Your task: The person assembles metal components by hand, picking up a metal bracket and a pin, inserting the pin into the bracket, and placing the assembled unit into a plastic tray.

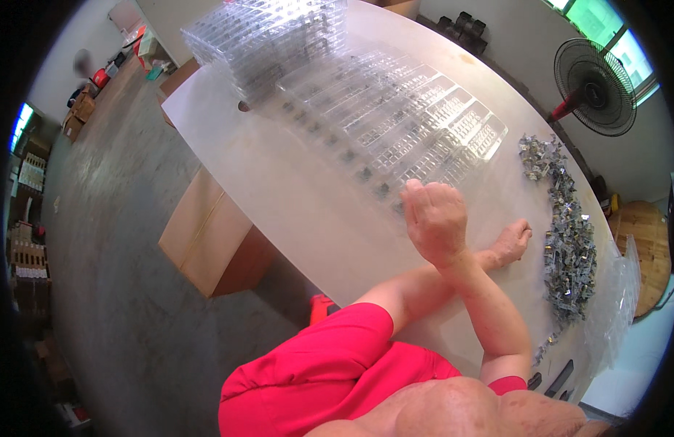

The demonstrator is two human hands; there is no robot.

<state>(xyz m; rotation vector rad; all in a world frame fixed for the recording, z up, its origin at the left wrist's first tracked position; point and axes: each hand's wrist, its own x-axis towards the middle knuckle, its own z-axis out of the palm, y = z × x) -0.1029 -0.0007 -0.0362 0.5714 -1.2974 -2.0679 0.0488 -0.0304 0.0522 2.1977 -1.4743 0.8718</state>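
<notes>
My arms cross over the white table (293, 211). My right hand (433, 218) hovers at the near end of a long clear plastic tray (395, 116), whose rows of small compartments hold small dark parts. Its fingers are bunched together, pointing at the tray; whether they pinch a part is hidden. My left hand (513, 240) reaches under the right forearm and rests on the table with its fingers curled. It lies just short of a long heap of small shiny metal parts (570, 255). A stack of more clear trays (271, 36) stands at the table's far end.
A cardboard box (206, 240) sits on the floor beside the table's left edge. A black standing fan (596, 87) is at the far right, with a round wooden top (643, 247) below it. Clear plastic sheeting (621, 291) lies at the table's right edge. Another person (82, 65) is far off.
</notes>
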